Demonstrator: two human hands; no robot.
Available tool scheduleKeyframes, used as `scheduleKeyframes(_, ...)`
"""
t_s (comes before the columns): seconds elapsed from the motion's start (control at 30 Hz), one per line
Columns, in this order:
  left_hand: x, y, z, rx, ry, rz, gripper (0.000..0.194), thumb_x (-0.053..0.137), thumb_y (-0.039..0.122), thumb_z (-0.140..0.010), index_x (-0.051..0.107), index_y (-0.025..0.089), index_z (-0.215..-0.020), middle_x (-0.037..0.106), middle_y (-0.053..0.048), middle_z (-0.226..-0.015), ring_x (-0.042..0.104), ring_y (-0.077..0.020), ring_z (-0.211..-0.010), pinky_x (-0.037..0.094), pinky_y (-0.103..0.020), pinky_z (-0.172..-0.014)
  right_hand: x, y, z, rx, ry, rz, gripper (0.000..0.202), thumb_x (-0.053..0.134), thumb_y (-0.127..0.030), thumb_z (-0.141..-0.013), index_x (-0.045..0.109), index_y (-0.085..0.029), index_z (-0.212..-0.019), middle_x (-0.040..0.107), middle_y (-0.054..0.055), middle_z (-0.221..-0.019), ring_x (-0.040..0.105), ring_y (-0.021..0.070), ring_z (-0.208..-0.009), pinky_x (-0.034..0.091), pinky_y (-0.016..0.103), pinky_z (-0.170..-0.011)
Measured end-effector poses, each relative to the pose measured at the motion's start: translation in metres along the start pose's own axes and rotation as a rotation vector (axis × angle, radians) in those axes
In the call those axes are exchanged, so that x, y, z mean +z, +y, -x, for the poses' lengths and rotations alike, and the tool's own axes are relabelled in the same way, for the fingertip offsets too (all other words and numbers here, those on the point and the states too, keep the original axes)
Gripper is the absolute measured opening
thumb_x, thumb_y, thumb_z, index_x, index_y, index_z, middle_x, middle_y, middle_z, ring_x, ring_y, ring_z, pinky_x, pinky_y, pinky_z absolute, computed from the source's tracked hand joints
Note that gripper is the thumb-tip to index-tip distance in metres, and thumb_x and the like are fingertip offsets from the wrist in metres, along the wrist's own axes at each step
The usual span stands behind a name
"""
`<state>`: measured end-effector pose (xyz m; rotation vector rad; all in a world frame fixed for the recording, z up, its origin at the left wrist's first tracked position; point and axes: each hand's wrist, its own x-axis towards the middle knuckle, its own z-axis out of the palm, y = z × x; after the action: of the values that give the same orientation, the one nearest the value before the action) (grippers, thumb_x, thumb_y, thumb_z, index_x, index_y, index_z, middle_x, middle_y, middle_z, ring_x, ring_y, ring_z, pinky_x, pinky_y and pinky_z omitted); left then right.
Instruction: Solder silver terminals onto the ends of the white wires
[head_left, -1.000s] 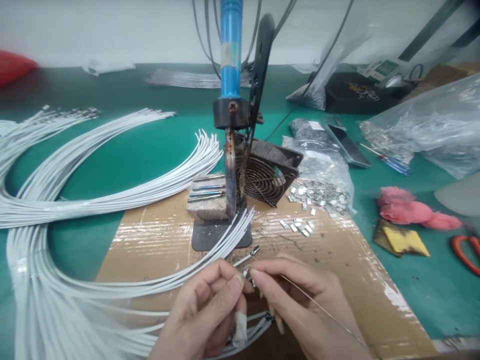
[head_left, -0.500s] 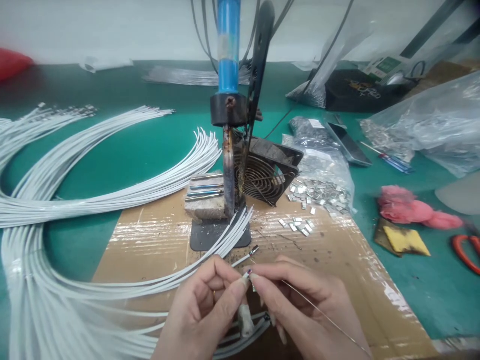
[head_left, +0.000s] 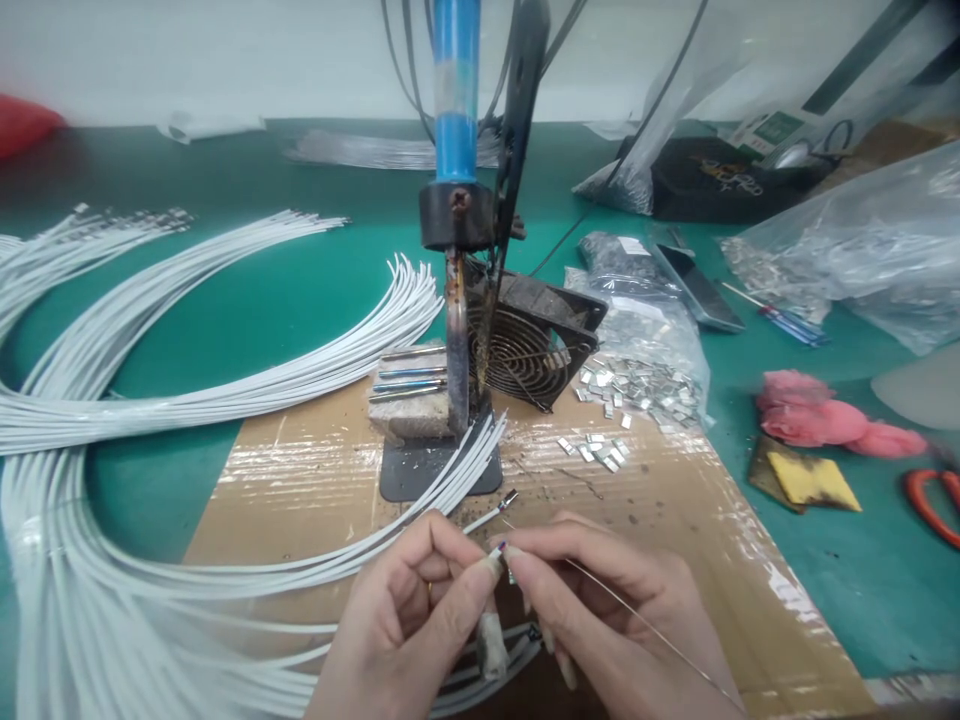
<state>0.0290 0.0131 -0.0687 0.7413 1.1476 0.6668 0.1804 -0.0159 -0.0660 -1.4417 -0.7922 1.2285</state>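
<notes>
My left hand (head_left: pixel 420 610) pinches the end of a white cable, whose tiny coloured wires show between the fingertips. Close against it, my right hand (head_left: pixel 607 600) pinches a small metal connector (head_left: pixel 511 576), largely covered by the fingers. A thin solder wire (head_left: pixel 637 618) also runs through my right hand, toward the lower right. Just behind the fingers lies a cable with a dark-tipped connector (head_left: pixel 508 499). Loose connectors (head_left: pixel 598 452) are scattered on the cardboard (head_left: pixel 675 540) further back.
A blue soldering iron (head_left: pixel 456 90) stands upright in a holder, beside a black fan (head_left: pixel 525 350). White cable bundles (head_left: pixel 187 415) curve over the left side. On the right are a yellow sponge (head_left: pixel 814 482), pink mesh (head_left: pixel 817 415) and red-handled pliers (head_left: pixel 930 505).
The fingertips have shifted very slightly to the right, and a bit more of the small connector shows under my right fingertips. Both hands keep their pinch.
</notes>
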Motion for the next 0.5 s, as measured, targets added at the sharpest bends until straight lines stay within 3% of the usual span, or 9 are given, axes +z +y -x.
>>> scheduleKeyframes(0.13, -0.008, -0.0071, -0.003, -0.018, -0.088, 0.0, 0.051, 0.088, 0.063, -0.081, 0.061, 0.02, -0.072, 0.046, 0.01, -0.058, 0.025, -0.0081, -0.054, 0.02, -0.02, -0.049, -0.0008, 0.0015, 0.0003, 0.068, -0.009, -0.009, 0.013, 0.083, -0.036, -0.084, 0.091, -0.028, -0.076, 0.055, -0.002, -0.061, 0.042, 0.0053, -0.046, 0.028, 0.016, -0.04)
scheduleKeyframes(0.33, -0.008, -0.0058, 0.0004, -0.039, -0.034, -0.007, 0.052, 0.091, 0.064, -0.077, 0.063, 0.02, -0.072, 0.046, 0.01, -0.057, 0.025, -0.0087, -0.056, 0.021, -0.021, -0.052, -0.0022, 0.0039, 0.002, 0.038, -0.021, -0.014, 0.01, 0.084, -0.034, -0.083, 0.092, -0.031, -0.08, 0.059, -0.001, -0.064, 0.049, 0.0063, -0.046, 0.035, 0.015, -0.04)
scheduleKeyframes(0.5, -0.006, -0.0031, -0.0018, -0.001, -0.098, 0.028, 0.051, 0.088, 0.061, -0.082, 0.061, 0.02, -0.07, 0.046, 0.009, -0.06, 0.026, -0.0097, -0.058, 0.024, -0.021, -0.053, -0.0037, 0.0031, 0.0038, 0.016, -0.024, 0.009, 0.01, 0.082, -0.033, -0.084, 0.092, -0.034, -0.083, 0.06, -0.002, -0.063, 0.049, 0.0068, -0.046, 0.036, 0.015, -0.04)
